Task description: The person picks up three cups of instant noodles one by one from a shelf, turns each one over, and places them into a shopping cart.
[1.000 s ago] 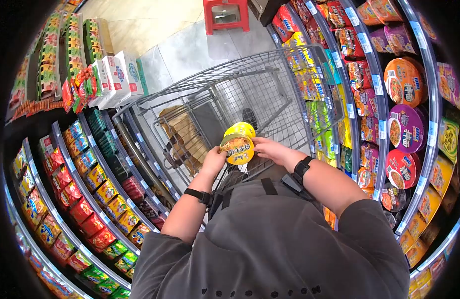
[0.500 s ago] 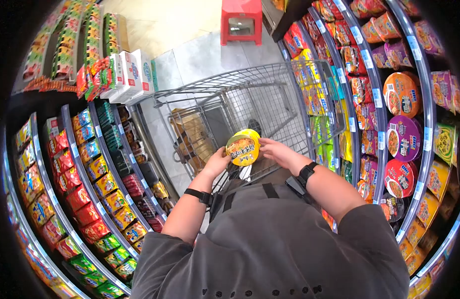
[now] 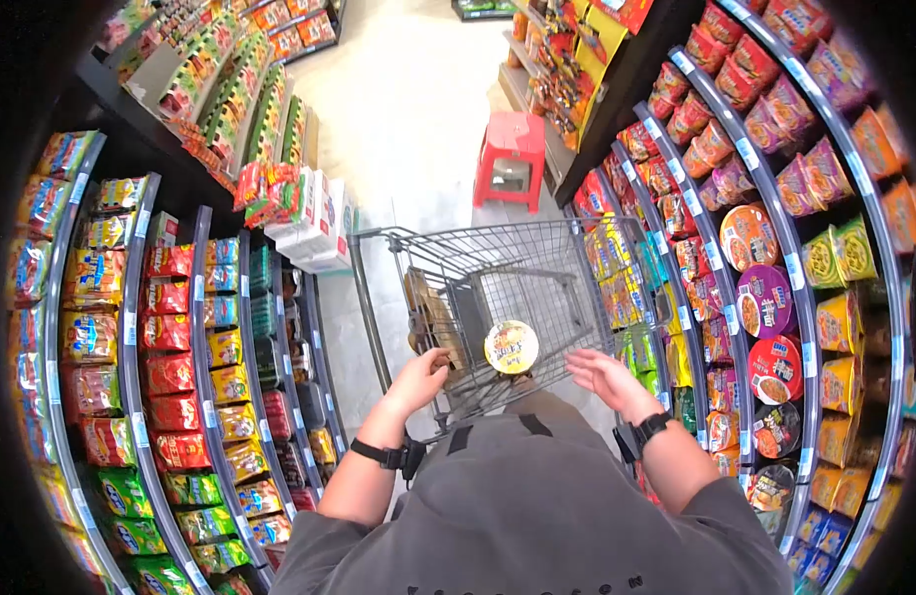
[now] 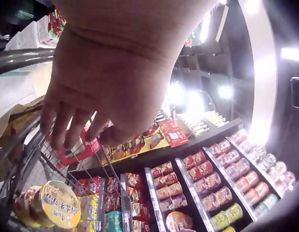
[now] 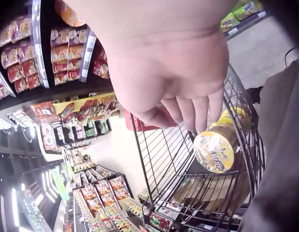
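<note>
packed shelves (image 3: 790, 273) are flanking the aisle on both sides, and a red stool (image 3: 513, 139) is standing beyond the wire cart (image 3: 369, 312).

item position: the yellow noodle tub (image 3: 511, 347) is sitting inside the cart, its printed lid facing up toward me; a second yellow tub (image 5: 235, 116) is showing partly behind it in the right wrist view, and a brown bag (image 3: 433, 312) is occupying the side of the cart nearer my left hand (image 3: 421, 379).

hand status: my left hand is hovering to one side of the noodle tub, fingers loosely bent and gripping nothing. my right hand (image 3: 609, 379) is hanging on the other side, fingers extended and apart from the tub. neither hand is touching it.

current step: i am judging this to be placement in the cart, with the tub appearing to be bearing its own weight.

next move: it is probably calling for lifting both hands clear of the wire sides before handling the cart or another item.
</note>
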The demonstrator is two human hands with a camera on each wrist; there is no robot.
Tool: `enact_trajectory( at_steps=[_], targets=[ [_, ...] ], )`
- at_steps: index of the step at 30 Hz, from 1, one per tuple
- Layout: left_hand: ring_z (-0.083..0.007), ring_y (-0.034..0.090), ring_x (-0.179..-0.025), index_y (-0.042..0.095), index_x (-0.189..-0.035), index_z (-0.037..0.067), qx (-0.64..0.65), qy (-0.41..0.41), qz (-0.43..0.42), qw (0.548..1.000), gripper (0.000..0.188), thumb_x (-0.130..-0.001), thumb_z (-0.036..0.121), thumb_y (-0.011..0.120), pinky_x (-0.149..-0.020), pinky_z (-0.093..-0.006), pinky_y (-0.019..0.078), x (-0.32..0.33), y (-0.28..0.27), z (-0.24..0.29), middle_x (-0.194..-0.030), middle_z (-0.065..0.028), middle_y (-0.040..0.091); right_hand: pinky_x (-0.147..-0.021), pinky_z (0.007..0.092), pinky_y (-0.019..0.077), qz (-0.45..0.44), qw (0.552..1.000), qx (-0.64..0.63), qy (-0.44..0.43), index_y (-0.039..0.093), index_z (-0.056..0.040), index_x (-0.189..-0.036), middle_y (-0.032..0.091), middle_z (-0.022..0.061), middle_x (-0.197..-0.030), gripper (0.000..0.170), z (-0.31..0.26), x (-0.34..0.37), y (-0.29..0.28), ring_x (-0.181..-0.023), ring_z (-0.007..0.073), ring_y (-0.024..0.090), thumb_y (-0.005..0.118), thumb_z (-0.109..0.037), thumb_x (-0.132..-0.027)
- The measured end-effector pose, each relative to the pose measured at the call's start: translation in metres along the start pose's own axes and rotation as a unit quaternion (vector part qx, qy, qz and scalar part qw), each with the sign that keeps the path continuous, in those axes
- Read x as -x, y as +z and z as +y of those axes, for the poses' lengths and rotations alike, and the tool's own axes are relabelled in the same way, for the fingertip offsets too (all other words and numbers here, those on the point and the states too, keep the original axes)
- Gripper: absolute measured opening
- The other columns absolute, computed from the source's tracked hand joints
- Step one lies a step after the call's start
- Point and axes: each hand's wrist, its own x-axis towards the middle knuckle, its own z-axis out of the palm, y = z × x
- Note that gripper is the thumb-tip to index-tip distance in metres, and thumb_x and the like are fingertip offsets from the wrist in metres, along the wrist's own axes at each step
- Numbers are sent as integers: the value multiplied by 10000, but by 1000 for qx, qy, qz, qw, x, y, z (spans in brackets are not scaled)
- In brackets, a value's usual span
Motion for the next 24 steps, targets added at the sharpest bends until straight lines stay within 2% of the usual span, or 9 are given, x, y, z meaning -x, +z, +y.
enact_trajectory(
  at_steps=[2, 3, 9, 12, 15, 20, 24],
  targets=[
    [-222, 686, -1118, 553, -1401, -6, 3, -5, 2, 1000, 418, -1004, 123, 568, -954, -342, 546, 8, -8, -11, -1250, -153, 703, -1112, 433, 461, 18, 1000, -8, -14, 425, 3, -1519, 523, 187, -1527, 546, 15, 24, 2, -1357, 304, 562, 548, -165, -1014],
    [-214, 694, -1080, 553, -1391, -14, 21, 13, 4, 1000, 410, -1000, 110, 559, -938, -344, 551, 13, -11, -12, -1222, -136, 706, -1111, 436, 462, 30, 999, -23, -10, 433, 4, -1509, 533, 192, -1514, 535, 20, 41, 5, -1355, 306, 564, 547, -155, -1012],
    [-229, 706, -1067, 566, -1356, -20, 36, 31, -20, 999, 378, -994, 82, 524, -937, -361, 554, 8, 1, -36, -1230, -156, 711, -1073, 448, 499, 111, 990, -68, -49, 512, 3, -1436, 578, 213, -1451, 446, 70, 111, 1, -1312, 328, 597, 542, -127, -1010],
    [-227, 704, -1067, 573, -1347, -29, 26, 40, -48, 998, 373, -991, 65, 515, -940, -355, 549, 7, 15, -7, -1231, -158, 712, -1063, 439, 507, 136, 984, -88, -75, 516, 1, -1434, 580, 212, -1448, 439, 85, 144, 2, -1310, 321, 601, 533, -125, -1013],
    [-202, 702, -987, 606, -1322, -10, 25, 85, -68, 994, 360, -989, 116, 553, -873, -323, 551, 6, 30, 21, -1170, -143, 743, -1050, 429, 512, 139, 979, -104, -102, 506, -10, -1443, 578, 202, -1457, 451, 101, 171, -9, -1312, 314, 599, 552, -166, -1022],
    [-215, 716, -1002, 604, -1333, 3, -31, 140, -120, 982, 365, -985, 109, 573, -894, -341, 558, -11, 66, 54, -1161, -154, 750, -1045, 422, 516, 170, 962, -144, -158, 501, -3, -1449, 587, 205, -1444, 459, 121, 213, -29, -1302, 315, 607, 550, -175, -1027],
    [-241, 719, -1004, 617, -1322, 5, -60, 151, -156, 974, 364, -974, 107, 581, -898, -356, 564, -15, 113, 99, -1153, -166, 749, -1032, 417, 523, 211, 944, -161, -198, 507, 4, -1443, 598, 206, -1431, 455, 140, 259, -52, -1287, 321, 618, 550, -177, -1028]
  ],
)
